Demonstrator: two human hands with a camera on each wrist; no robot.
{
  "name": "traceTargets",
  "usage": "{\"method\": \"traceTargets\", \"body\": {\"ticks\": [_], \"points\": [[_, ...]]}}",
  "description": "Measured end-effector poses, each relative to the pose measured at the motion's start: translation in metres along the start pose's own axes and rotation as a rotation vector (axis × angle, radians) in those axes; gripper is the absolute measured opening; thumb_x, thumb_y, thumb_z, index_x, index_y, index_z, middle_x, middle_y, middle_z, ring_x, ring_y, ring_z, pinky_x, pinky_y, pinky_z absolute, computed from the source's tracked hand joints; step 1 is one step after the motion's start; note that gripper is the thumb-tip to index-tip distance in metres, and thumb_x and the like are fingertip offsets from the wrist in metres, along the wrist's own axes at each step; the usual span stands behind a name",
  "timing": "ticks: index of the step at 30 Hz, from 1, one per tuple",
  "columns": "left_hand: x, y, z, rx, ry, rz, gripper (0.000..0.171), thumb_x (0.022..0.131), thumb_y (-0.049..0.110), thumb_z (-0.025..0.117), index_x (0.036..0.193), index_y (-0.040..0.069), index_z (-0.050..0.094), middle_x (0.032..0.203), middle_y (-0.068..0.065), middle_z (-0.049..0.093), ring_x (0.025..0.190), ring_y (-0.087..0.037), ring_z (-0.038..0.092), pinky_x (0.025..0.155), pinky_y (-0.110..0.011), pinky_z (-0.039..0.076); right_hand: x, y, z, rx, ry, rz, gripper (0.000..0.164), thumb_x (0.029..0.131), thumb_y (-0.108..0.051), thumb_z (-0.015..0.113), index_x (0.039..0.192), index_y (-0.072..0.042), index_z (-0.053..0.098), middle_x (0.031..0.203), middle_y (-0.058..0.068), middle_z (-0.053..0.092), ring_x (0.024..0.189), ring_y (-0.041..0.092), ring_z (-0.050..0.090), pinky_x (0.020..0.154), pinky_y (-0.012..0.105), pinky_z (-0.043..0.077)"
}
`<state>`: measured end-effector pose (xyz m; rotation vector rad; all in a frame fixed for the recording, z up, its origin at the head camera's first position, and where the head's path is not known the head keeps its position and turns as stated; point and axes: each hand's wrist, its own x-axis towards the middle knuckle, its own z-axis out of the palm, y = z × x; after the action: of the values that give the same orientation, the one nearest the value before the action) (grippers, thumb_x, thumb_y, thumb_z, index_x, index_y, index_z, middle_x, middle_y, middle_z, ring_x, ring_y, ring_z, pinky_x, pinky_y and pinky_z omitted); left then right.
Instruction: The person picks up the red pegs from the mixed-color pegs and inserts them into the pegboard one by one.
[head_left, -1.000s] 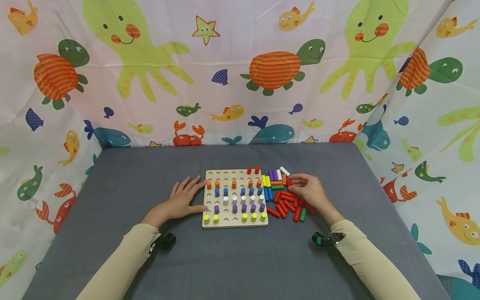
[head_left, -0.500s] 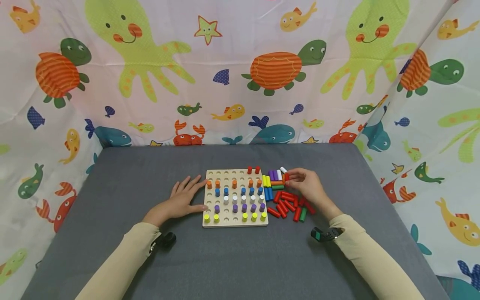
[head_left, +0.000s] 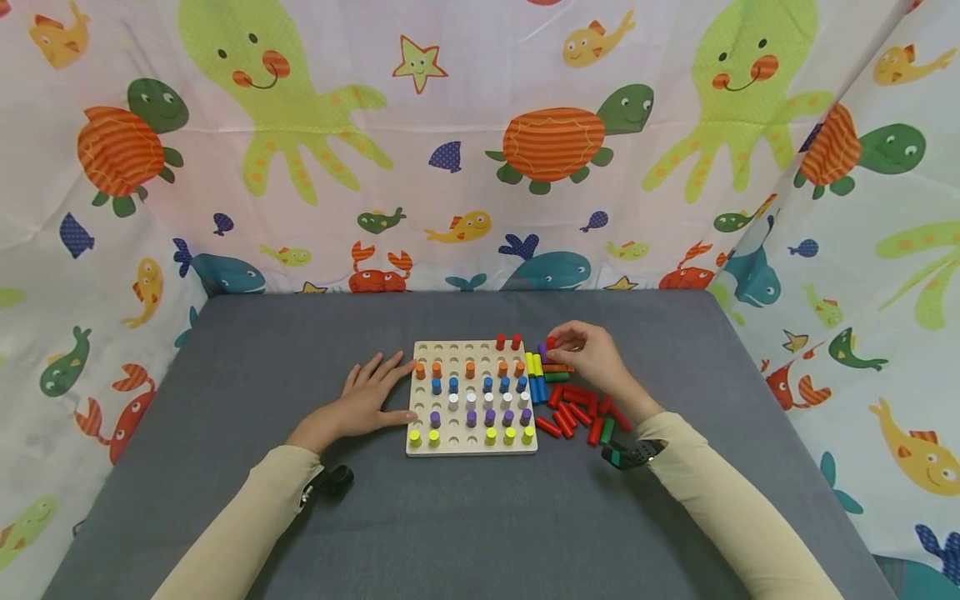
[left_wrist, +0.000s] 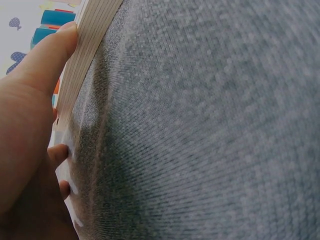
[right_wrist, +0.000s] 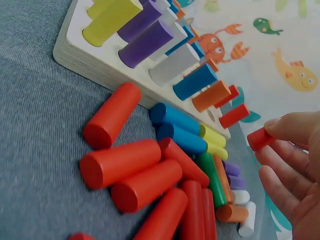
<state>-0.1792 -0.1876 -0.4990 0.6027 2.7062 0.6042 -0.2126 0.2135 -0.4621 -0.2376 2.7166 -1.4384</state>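
Observation:
A wooden pegboard (head_left: 472,448) stands on the grey cloth with rows of red, orange, blue, white, purple and yellow pegs in its holes. My left hand (head_left: 358,400) lies with spread, straight fingers at the board's left edge; in the left wrist view its thumb (left_wrist: 47,55) touches the wooden side. Just right of the board's far corner, my right hand (head_left: 592,354) pinches a short red peg (right_wrist: 260,139) between thumb and fingers, above the loose pegs. Two red pegs (head_left: 508,342) stand in the far row at the right; other holes in that row are vacant.
Loose red pegs (right_wrist: 120,165) lie in a heap right of the board. Beside them are blue (right_wrist: 175,122), yellow (right_wrist: 214,140), green (right_wrist: 212,179), orange, purple and white ones. A curtain (head_left: 465,167) printed with sea animals hangs behind the table.
My right hand has picked up the red peg and carried it left and away from me, toward the board's far right corner. My left hand has stayed at the board's edge.

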Motion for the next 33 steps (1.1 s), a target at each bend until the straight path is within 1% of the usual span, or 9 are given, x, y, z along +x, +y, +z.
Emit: {"method": "traceTargets", "body": {"ticks": [7,10,14,19,26,28,33], "points": [[0.0,-0.001,0.0,0.0,-0.004,-0.002,0.093,0.086,0.062,0.065,0.16,0.026,0.021,0.169,-0.011,0.011,0.154,-0.044,0.002,0.119,-0.069,0.0,0.01,-0.005,0.013,0.034,-0.005,-0.037,0.018,0.088,-0.017,0.076,0.105,-0.013,0.069,0.099,0.009,0.073,0.085,0.019,0.069,0.071,0.026,0.058],[0.001,-0.001,0.0,0.001,-0.002,-0.001,0.093,0.086,0.062,0.065,0.16,0.026,0.021,0.168,-0.011,0.011,0.154,-0.044,0.003,0.118,-0.07,0.0,0.014,-0.01,0.019,0.03,-0.001,-0.065,0.019,0.089,-0.016,0.075,0.106,-0.012,0.069,0.101,0.009,0.073,0.085,0.019,0.068,0.071,0.026,0.058],[0.001,-0.002,0.001,0.004,-0.001,0.004,0.093,0.086,0.062,0.065,0.16,0.026,0.02,0.169,-0.011,0.011,0.154,-0.044,0.003,0.118,-0.07,0.0,0.021,-0.017,0.026,0.04,-0.001,-0.082,0.019,0.089,-0.015,0.075,0.107,-0.013,0.068,0.102,0.009,0.073,0.086,0.019,0.068,0.073,0.025,0.058],[0.001,-0.002,0.002,0.008,0.008,0.014,0.093,0.087,0.061,0.065,0.16,0.026,0.021,0.168,-0.011,0.012,0.154,-0.044,0.004,0.118,-0.07,0.001,0.029,-0.025,0.034,0.061,-0.005,-0.1,0.017,0.089,-0.016,0.075,0.104,-0.015,0.067,0.099,0.007,0.072,0.086,0.018,0.068,0.075,0.026,0.058],[0.0,-0.002,0.003,0.011,0.01,0.015,0.092,0.087,0.061,0.065,0.16,0.026,0.021,0.168,-0.011,0.013,0.154,-0.045,0.004,0.118,-0.071,0.002,0.042,-0.035,0.042,0.102,-0.03,-0.109,0.021,0.088,-0.016,0.077,0.106,-0.011,0.068,0.101,0.012,0.072,0.089,0.024,0.067,0.076,0.028,0.055],[0.0,-0.002,0.002,0.009,0.01,0.013,0.092,0.086,0.061,0.065,0.16,0.026,0.021,0.168,-0.011,0.013,0.154,-0.045,0.004,0.118,-0.071,0.002,0.045,-0.037,0.045,0.112,-0.039,-0.113,0.021,0.087,-0.016,0.077,0.106,-0.011,0.068,0.102,0.012,0.072,0.09,0.025,0.067,0.075,0.028,0.055],[0.0,0.0,0.0,-0.002,0.001,0.004,0.092,0.087,0.06,0.066,0.16,0.026,0.021,0.168,-0.011,0.012,0.154,-0.044,0.003,0.118,-0.07,0.0,0.052,-0.039,0.053,0.115,-0.052,-0.129,0.019,0.088,-0.013,0.076,0.105,-0.012,0.067,0.1,0.011,0.071,0.088,0.023,0.066,0.07,0.028,0.056]]}}
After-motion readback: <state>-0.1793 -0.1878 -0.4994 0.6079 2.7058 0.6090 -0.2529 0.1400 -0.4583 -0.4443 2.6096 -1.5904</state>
